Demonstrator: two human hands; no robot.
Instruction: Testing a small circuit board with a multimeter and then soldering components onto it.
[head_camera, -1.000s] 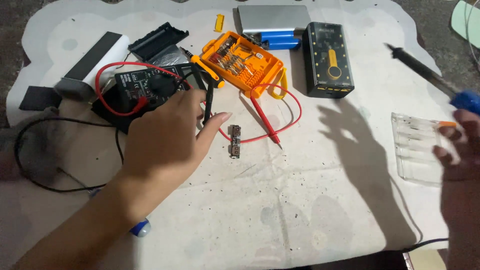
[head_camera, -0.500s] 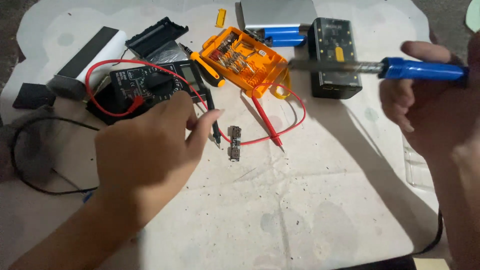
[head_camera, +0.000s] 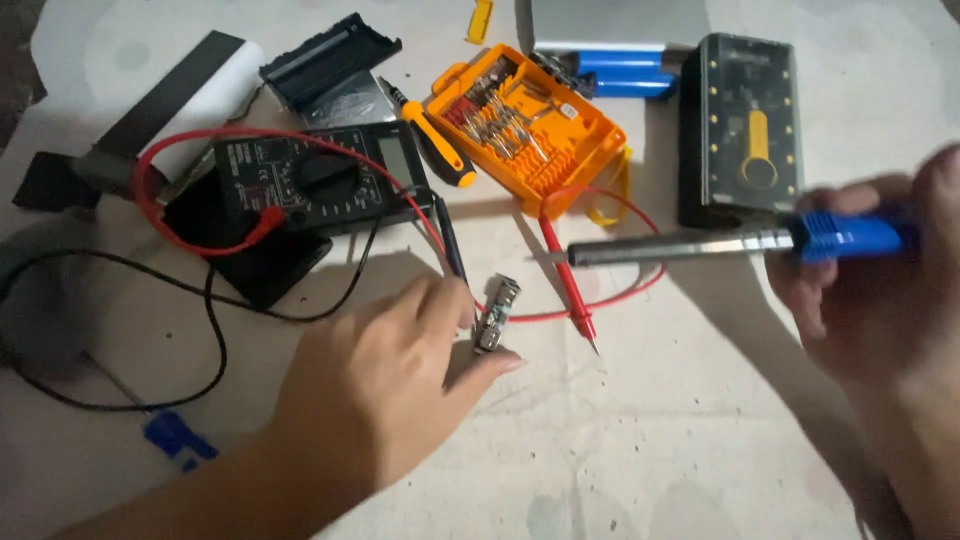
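Dim, warm light falls from above; soft shadows spread under both hands toward the lower frame. The right hand (head_camera: 890, 290) is motion-blurred; corners darken, mild grain throughout.

Board (head_camera: 494, 314) lies right of left hand (head_camera: 390, 385). Meter (head_camera: 312, 180) sits behind the hand; bit case (head_camera: 530, 125) right of meter; iron (head_camera: 700, 244) right of board.

Blue-handled soldering iron (head_camera: 740, 243), orange bit case (head_camera: 530, 130), black multimeter (head_camera: 310, 180), red lead (head_camera: 565, 270).
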